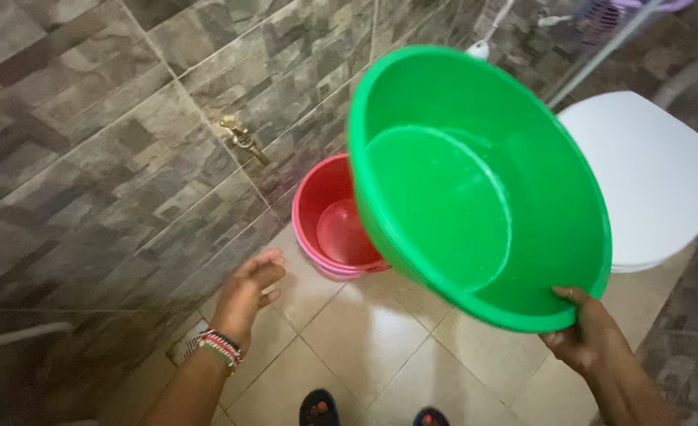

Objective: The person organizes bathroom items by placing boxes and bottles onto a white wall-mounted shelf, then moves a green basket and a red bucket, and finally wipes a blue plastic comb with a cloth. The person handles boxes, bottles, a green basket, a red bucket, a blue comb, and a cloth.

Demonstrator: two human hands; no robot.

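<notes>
the right hand (582, 331) grips the near rim of a big green plastic basin (475, 189), thumb over the lip and fingers curled underneath, holding it tilted in the air so its empty inside faces the camera. the left hand (250, 288) is empty, loosely open with fingers half curled, hovering near a red basin (337, 225) that sits on the tiled floor (365, 339) under a brass tap (242, 138) on the wall. a closed white toilet lid (649, 173) is just behind the green basin. a one-handed pinch on a wide rim lets it swing, so a second hand on the far rim would steady it. keep feet in the dark sandals (319, 409) planted; the glossy floor could be slippery.
</notes>
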